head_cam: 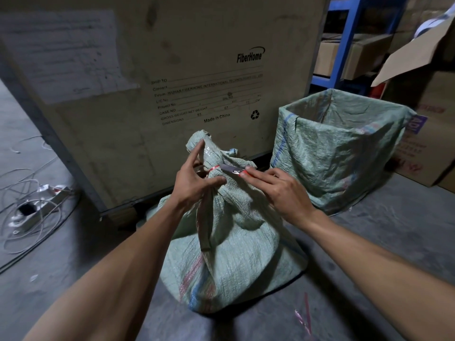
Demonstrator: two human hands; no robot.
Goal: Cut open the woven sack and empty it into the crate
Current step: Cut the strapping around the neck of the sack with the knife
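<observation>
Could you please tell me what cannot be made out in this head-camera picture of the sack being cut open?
- Contents of the woven sack: hidden by its tied fabric.
- Knife handle: covered by the right hand.
- Red tie: partly hidden behind the left hand; whether it is cut cannot be told.
- Inside of the sack-lined crate: the near wall blocks the bottom.
- Paper label on the big box: too blurred to read.
</observation>
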